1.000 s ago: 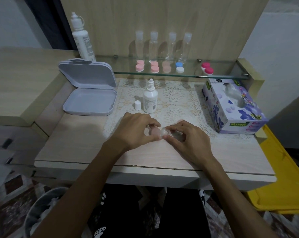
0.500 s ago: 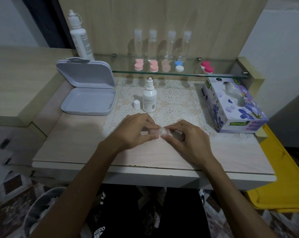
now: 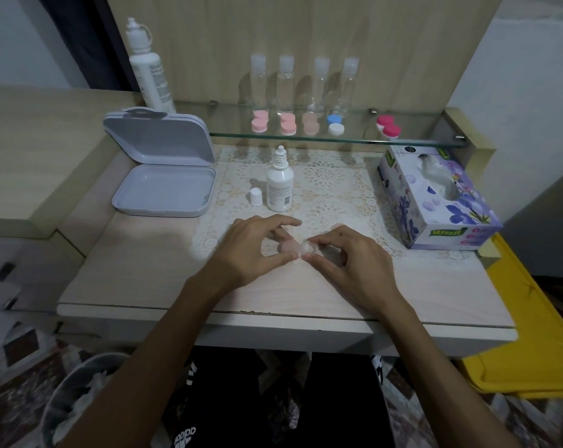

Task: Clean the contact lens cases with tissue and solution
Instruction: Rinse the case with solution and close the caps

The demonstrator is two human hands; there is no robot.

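While both hands (image 3: 306, 253) pinch it, round pink case (image 3: 289, 246) shows.

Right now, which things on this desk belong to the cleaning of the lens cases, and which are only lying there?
For the job:
- lens case, held by the left hand and the right hand
- small bottle, its cap off beside it
- tissue box
- cases on the glass shelf

Just lying about:
- grey box, open
- four clear bottles
- yellow bin
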